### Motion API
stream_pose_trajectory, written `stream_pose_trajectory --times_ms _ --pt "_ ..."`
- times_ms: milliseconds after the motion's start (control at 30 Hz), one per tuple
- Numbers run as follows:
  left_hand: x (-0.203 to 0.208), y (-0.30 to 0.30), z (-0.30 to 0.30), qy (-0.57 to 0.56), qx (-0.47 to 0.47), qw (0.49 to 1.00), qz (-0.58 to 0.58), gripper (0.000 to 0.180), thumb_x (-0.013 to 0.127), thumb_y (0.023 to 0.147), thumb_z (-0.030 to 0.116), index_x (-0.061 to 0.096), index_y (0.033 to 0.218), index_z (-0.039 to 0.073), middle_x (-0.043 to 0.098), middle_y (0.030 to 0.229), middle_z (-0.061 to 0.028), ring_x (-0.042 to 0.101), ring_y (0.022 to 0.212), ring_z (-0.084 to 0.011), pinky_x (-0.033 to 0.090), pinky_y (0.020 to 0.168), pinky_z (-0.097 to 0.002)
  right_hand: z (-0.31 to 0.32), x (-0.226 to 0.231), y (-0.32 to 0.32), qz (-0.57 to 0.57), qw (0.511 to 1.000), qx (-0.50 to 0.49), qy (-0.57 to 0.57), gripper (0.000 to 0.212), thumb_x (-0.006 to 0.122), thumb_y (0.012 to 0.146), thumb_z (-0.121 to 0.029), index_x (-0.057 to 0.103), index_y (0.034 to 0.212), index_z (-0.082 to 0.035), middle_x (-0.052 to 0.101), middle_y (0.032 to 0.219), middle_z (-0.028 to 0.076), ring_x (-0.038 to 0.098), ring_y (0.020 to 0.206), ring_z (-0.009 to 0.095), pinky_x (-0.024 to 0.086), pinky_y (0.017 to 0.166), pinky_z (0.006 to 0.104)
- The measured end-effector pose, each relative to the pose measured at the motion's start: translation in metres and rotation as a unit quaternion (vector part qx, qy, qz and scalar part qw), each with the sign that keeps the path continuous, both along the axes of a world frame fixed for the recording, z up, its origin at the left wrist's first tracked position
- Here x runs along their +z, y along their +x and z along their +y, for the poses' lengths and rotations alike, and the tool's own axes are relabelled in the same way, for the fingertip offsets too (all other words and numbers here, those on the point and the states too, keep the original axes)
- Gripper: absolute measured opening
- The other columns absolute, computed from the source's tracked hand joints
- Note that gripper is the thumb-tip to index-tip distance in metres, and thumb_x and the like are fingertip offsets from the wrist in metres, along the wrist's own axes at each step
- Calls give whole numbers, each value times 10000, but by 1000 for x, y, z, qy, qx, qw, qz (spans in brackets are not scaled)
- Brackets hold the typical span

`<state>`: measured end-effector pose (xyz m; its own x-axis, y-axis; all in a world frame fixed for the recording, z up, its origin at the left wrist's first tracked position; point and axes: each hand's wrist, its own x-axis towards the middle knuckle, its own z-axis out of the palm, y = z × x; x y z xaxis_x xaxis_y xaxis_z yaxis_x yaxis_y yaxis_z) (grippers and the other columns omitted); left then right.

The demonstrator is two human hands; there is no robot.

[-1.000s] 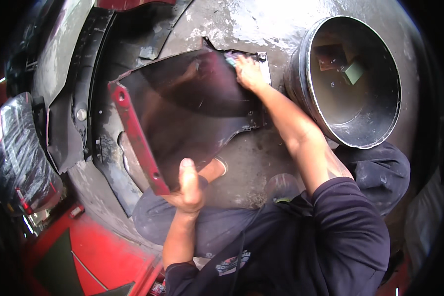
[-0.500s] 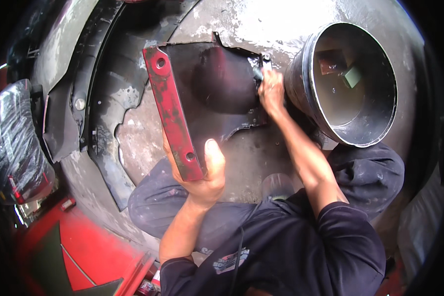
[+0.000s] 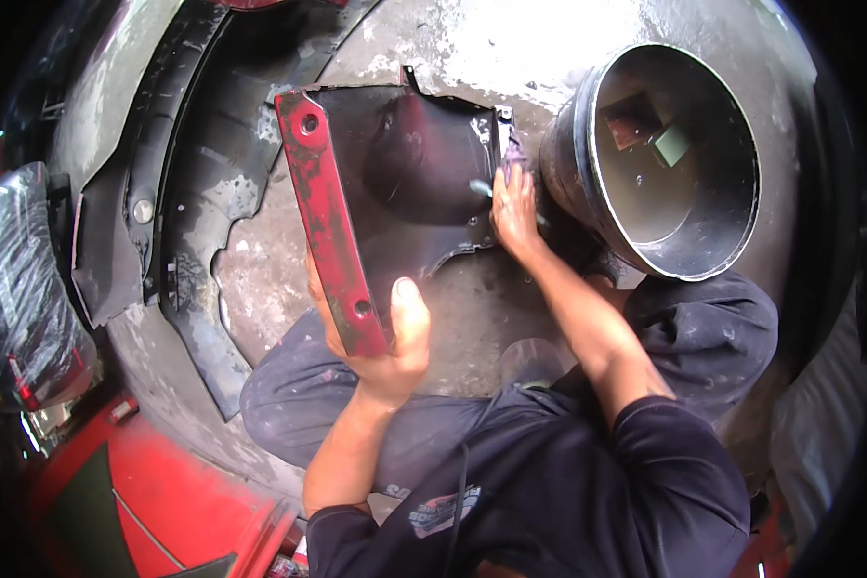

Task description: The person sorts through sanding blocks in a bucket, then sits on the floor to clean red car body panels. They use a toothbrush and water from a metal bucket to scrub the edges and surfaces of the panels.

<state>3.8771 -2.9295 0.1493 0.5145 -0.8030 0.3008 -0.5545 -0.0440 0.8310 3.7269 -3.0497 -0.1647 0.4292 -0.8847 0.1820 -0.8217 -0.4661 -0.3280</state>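
A car body panel [image 3: 405, 169], dark and wet on its inner side, is tilted up in front of me. Its red flange [image 3: 323, 217] runs along the left, scuffed with dark patches and pierced by a round hole near each end. My left hand [image 3: 390, 361] is closed around the flange's near end, thumb on the right side. At the panel's far right edge, my right hand [image 3: 516, 217] is closed with its fingers against the rim. A small pale-green bit and a purplish bit show beside its fingers, blurred; what it holds is unclear.
A black bucket [image 3: 581, 164] of murky water tilts toward me at right, a green block [image 3: 671, 145] and a reddish-brown piece [image 3: 632, 120] inside. Long black bumper-like parts [image 3: 223, 144] lie at left. A red painted panel [image 3: 188, 482] is at lower left, near a plastic-wrapped part [image 3: 31, 279].
My right hand has slid toward me along the panel's right edge. The left hand keeps its hold on the flange. The whole view has shifted slightly.
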Motion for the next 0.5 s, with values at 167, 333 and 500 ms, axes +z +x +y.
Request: stream_pose_trajectory --times_ms 167,333,500 --pt "-10 13 14 34 -21 999 -33 631 675 832 36 439 1395 -123 536 1256 -218 575 1125 -318 459 981 -398 -108 -6 25 13 982 -47 180 410 513 929 -110 550 1300 60 531 1213 324 553 1057 485 518 898 546" --pt "-6 10 1 2 10 989 -144 458 715 850 48 579 1270 -76 599 1219 -202 633 1061 -297 498 983 -407 -42 -25 -2 -7 998 29 -50 482 527 908 -88 533 1361 77 487 1319 335 532 1163 520 508 946 554" --pt "-3 8 -10 -61 37 997 39 443 649 854 -29 582 1290 -72 643 1223 -158 644 1058 -230 493 998 -357 31 46 -12 -55 968 -71 233 274 576 922 -120 616 1139 42 632 1043 329 655 912 522 541 795 588"
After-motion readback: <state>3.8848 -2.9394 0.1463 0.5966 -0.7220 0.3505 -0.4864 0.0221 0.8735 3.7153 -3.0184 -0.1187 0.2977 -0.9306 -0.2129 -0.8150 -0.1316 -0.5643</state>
